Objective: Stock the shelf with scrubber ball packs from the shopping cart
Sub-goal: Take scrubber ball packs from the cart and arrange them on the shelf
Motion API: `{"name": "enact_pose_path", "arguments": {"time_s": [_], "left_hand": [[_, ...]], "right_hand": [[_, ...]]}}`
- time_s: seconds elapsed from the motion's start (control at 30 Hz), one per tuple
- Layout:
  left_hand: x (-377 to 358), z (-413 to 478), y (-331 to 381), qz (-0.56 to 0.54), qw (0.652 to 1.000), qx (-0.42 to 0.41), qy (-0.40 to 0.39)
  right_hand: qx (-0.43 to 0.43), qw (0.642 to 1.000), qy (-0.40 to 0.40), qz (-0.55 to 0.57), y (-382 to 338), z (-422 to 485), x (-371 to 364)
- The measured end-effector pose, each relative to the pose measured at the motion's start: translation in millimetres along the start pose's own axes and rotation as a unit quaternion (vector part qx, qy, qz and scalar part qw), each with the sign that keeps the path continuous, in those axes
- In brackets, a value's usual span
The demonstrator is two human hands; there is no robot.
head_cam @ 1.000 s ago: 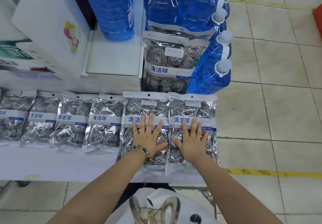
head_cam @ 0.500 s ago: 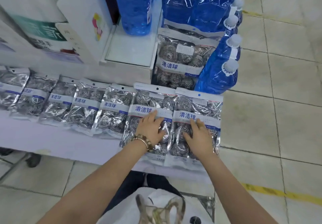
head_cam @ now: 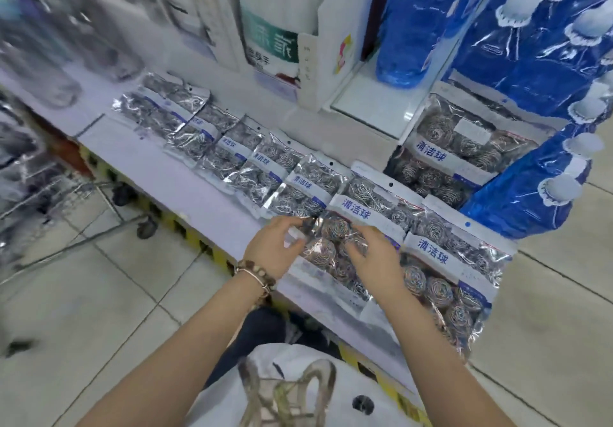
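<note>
A row of several silver scrubber ball packs (head_cam: 232, 151) with blue labels lies flat along the low white shelf (head_cam: 156, 164). Both my hands are on the second pack from the right (head_cam: 361, 211). My left hand (head_cam: 275, 247), with a bead bracelet on its wrist, pinches that pack's left edge with curled fingers. Bent fingers of my right hand (head_cam: 374, 257) hold the pack's middle. The rightmost pack (head_cam: 447, 280) lies beside it and overhangs the shelf's front edge. One more pack (head_cam: 464, 154) leans upright behind, against the blue bottles.
Large blue liquid bottles (head_cam: 517, 201) with white caps crowd the right end of the shelf and the tier above. White boxes (head_cam: 272, 38) stand at the back. The wire shopping cart (head_cam: 36, 194) is at the left on the tiled floor. A yellow-black strip runs along the shelf base.
My view has swung left, bringing the cart into sight. Both hands went from lying flat on the two rightmost packs to curling onto the second pack from the right.
</note>
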State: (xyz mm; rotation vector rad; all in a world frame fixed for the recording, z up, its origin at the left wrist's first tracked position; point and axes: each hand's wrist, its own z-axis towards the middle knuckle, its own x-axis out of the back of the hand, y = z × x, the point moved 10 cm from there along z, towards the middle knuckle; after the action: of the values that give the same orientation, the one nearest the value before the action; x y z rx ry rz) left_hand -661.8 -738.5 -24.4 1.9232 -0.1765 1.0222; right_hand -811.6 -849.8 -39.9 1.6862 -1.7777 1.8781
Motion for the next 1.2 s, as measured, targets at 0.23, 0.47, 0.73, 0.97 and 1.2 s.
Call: {"name": "enact_pose_path", "arguments": {"time_s": [0.23, 0.47, 0.73, 0.97, 1.2], "left_hand": [[88, -37, -83, -0.061, 0.985, 0.102, 0.127], [173, -77, -192, -0.087, 0.962, 0.180, 0.185], [263, -136, -330, -0.138, 0.930, 0.243, 0.238], [324, -185, -410, -0.165, 0.893, 0.291, 0.301], [361, -190, -470, -0.190, 0.859, 0.331, 0.341]], "right_hand": [[0.110, 0.991, -0.067, -0.027, -99, 20, -55], [0.178, 0.975, -0.131, -0.031, -201, 25, -141], [0.223, 0.958, -0.180, -0.027, -329, 20, -267], [0.247, 0.943, -0.221, -0.013, -413, 20, -345], [0.257, 0.927, -0.268, -0.047, -467, 45, -405]]}}
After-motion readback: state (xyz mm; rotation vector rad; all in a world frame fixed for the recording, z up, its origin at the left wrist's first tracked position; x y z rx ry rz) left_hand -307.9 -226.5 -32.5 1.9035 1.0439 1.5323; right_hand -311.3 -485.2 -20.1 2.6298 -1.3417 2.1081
